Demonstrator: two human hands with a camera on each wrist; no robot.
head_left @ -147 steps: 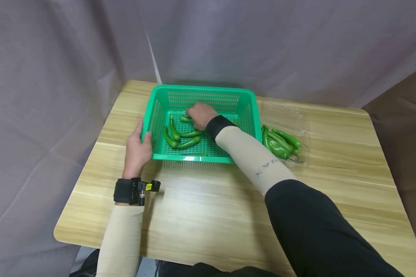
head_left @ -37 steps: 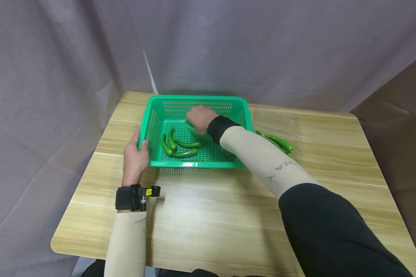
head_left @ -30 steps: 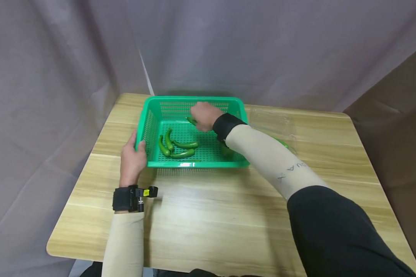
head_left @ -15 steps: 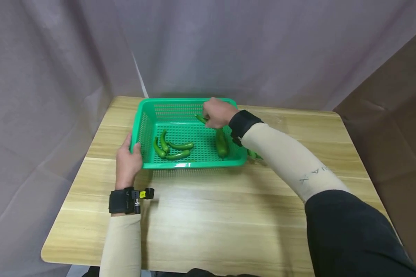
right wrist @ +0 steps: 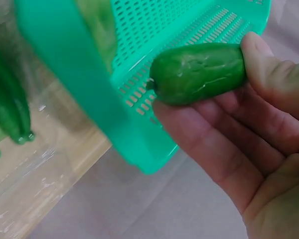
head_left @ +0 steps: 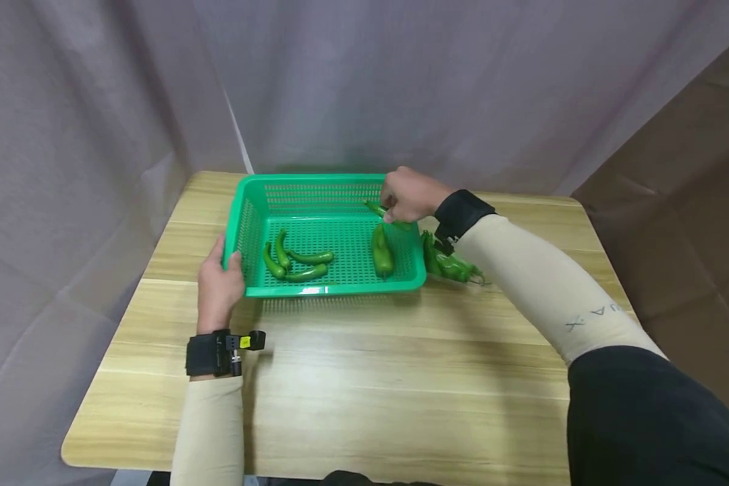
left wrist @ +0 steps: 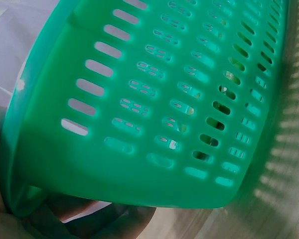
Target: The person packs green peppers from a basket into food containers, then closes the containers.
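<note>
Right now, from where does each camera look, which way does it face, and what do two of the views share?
Head: sits above, looks forward and down at the table; shows both forearms, the left hand gripping the basket rim, and the right hand holding a pepper.
Left wrist: sits low beside the basket, facing its slotted side wall; only blurred bits of the hand show.
Right wrist: looks along the palm at the gripped pepper by the basket's far corner.
Shared: the green basket appears in all three views; head and right wrist both show the pepper.

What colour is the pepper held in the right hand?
Green, clearest in the right wrist view: pepper, right hand.
</note>
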